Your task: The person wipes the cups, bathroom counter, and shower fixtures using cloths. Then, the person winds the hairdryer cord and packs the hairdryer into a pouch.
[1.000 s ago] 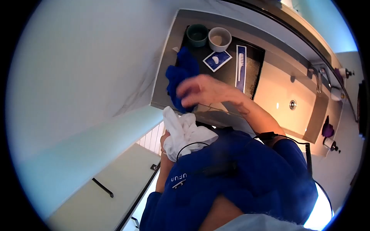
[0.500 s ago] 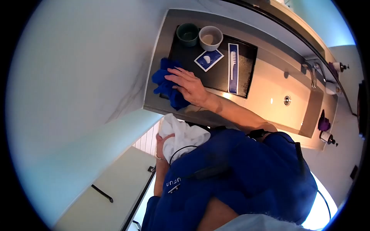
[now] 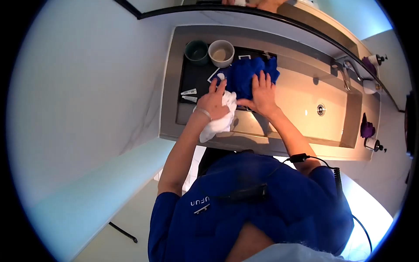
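Observation:
My left hand (image 3: 212, 105) is over the counter's front edge, with a bunched white cloth (image 3: 221, 123) gripped beneath it. Two of its fingers stretch toward a blue-and-white packet (image 3: 214, 75), partly hidden by the blue cloth. My right hand (image 3: 263, 95) lies with spread fingers on the crumpled blue cloth (image 3: 242, 73). This cloth covers the right part of a black tray (image 3: 190, 77). Two small white tubes (image 3: 189, 92) lie at the tray's left side. A green bowl (image 3: 197, 53) and a pale grey bowl (image 3: 221, 53) stand at its back.
The sink basin (image 3: 301, 102) with its drain is to the right, below a metal faucet (image 3: 345, 75). Pump bottles (image 3: 373, 144) and a dark purple item (image 3: 367, 129) stand beyond it. A mirror edge (image 3: 244, 12) runs along the back wall.
The blue cloth has moved from the tray's left side to its right, over the comb packet. My left hand has come forward with the white cloth. Two tubes now show.

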The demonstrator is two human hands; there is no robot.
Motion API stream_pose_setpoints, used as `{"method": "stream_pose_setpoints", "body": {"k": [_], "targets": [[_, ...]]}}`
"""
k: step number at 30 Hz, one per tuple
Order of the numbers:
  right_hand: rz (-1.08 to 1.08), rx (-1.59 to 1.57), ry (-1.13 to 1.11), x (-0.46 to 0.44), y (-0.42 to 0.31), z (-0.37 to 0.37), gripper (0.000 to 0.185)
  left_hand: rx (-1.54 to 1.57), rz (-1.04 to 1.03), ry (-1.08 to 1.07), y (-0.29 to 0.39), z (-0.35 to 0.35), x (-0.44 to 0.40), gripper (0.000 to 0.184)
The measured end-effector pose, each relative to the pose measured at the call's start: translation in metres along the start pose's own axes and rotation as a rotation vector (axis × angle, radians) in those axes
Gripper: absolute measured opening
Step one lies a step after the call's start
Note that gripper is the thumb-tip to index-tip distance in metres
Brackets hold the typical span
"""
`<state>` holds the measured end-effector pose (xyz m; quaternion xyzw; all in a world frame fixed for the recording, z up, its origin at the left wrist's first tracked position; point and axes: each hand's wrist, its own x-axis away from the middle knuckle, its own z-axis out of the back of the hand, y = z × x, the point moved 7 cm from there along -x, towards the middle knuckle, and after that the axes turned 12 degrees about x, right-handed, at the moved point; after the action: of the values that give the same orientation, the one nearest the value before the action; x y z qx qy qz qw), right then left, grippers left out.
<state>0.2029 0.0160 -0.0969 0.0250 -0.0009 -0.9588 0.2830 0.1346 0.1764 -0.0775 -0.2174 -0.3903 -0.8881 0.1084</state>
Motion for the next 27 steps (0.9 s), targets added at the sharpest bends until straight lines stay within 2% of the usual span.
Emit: {"method": "stream_pose_setpoints", "body": {"k": [1, 3, 4, 5, 6, 7, 8, 11, 12, 13, 16, 17, 19, 20, 22, 24, 25, 26, 27], "targets": [[-0.071, -0.056, 0.042, -0.015, 0.0, 0.003, 0.103, -0.007, -0.009, -0.009, 0.002, -0.002, -0.012, 0.079], [-0.191, -0.12, -0.045, -0.049, 0.01, 0.004, 0.089, -0.21, 0.12, -0.061, -0.009, -0.014, -0.028, 0.077], [-0.229, -0.139, -0.101, -0.064, 0.017, 0.003, 0.082, -0.218, 0.11, -0.064, -0.006, -0.019, -0.029, 0.077], [-0.24, -0.141, -0.096, -0.075, 0.024, 0.005, 0.082, -0.226, 0.159, -0.08, -0.009, -0.025, -0.024, 0.078], [-0.23, -0.137, -0.139, -0.081, 0.028, 0.004, 0.074, -0.236, 0.21, -0.098, -0.012, -0.029, -0.017, 0.078], [-0.22, -0.132, -0.18, -0.086, 0.03, 0.002, 0.065, -0.211, 0.213, -0.062, -0.01, -0.028, -0.011, 0.076], [-0.231, -0.135, -0.176, -0.087, 0.038, -0.002, 0.065, -0.221, 0.205, -0.065, -0.012, -0.03, -0.009, 0.076], [-0.216, -0.308, -0.074, -0.074, 0.06, -0.004, 0.047, -0.162, 0.144, 0.002, -0.015, -0.029, -0.007, 0.073], [-0.245, -0.364, -0.08, -0.056, 0.058, 0.003, 0.045, -0.175, 0.161, 0.003, -0.014, -0.03, -0.005, 0.07], [-0.218, -0.358, 0.037, -0.035, 0.052, -0.003, 0.044, -0.187, 0.178, 0.007, -0.013, -0.029, -0.004, 0.068], [-0.195, -0.518, 0.039, 0.015, 0.015, 0.008, 0.043, -0.221, 0.118, 0.067, 0.0, -0.03, 0.007, 0.058], [-0.21, -0.571, 0.021, 0.019, 0.011, 0.008, 0.043, -0.194, 0.106, 0.044, 0.007, -0.032, 0.01, 0.052], [-0.286, -0.709, -0.055, 0.017, 0.014, 0.007, 0.04, -0.19, 0.076, 0.06, 0.004, -0.04, 0.012, 0.052], [-0.405, -0.782, -0.221, 0.01, 0.025, 0.003, 0.038, -0.19, 0.053, 0.087, 0.005, -0.041, 0.012, 0.052], [-0.289, -0.86, 0.107, -0.011, 0.05, 0.016, 0.038, -0.199, 0.103, 0.058, 0.008, -0.037, 0.015, 0.054], [-0.241, -0.818, 0.311, -0.034, 0.083, 0.034, 0.04, -0.048, 0.006, 0.138, 0.008, -0.032, 0.025, 0.059], [-0.249, -0.823, 0.307, -0.042, 0.093, 0.027, 0.04, 0.058, -0.114, 0.28, 0.004, -0.028, 0.032, 0.061], [-0.174, -0.568, 0.229, -0.052, 0.096, 0.019, 0.042, 0.051, -0.115, 0.271, -0.001, -0.025, 0.038, 0.061], [-0.1, -0.314, 0.143, -0.054, 0.093, 0.01, 0.044, 0.218, -0.256, 0.305, 0.0, -0.016, 0.049, 0.058]]}}
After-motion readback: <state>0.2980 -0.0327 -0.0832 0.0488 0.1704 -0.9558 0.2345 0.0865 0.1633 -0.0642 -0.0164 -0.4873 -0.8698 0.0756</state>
